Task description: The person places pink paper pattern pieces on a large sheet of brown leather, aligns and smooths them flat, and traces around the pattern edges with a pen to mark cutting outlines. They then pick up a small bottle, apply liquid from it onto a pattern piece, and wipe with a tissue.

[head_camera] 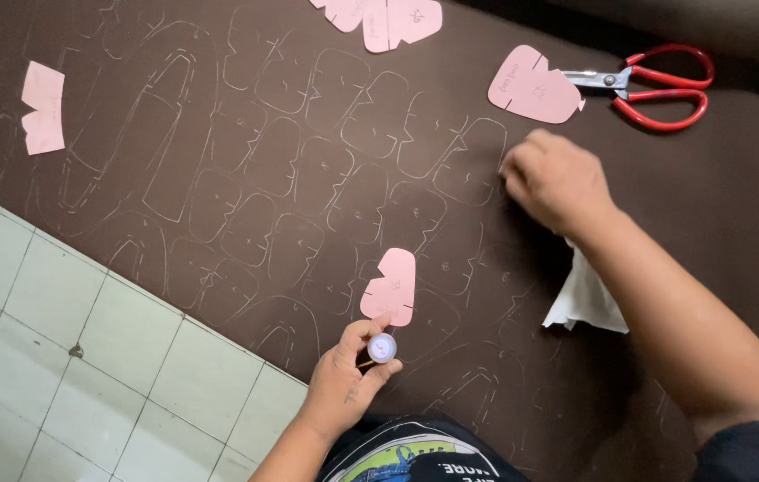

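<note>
open dark cloth with a few things scattered at its edges

between the left hand and right hand lies flat brown fabric, broken only by a pink paper pattern touching the left fingertips. red scissors and another pink pattern piece block the top right; a white cloth sits under the right forearm.

Matt dark brown cloth showing pale chalky outlines, pink card templates lying smooth and matt, scissors gleaming with glossy red plastic handles and metal blades, floor tiles looking smooth
</note>
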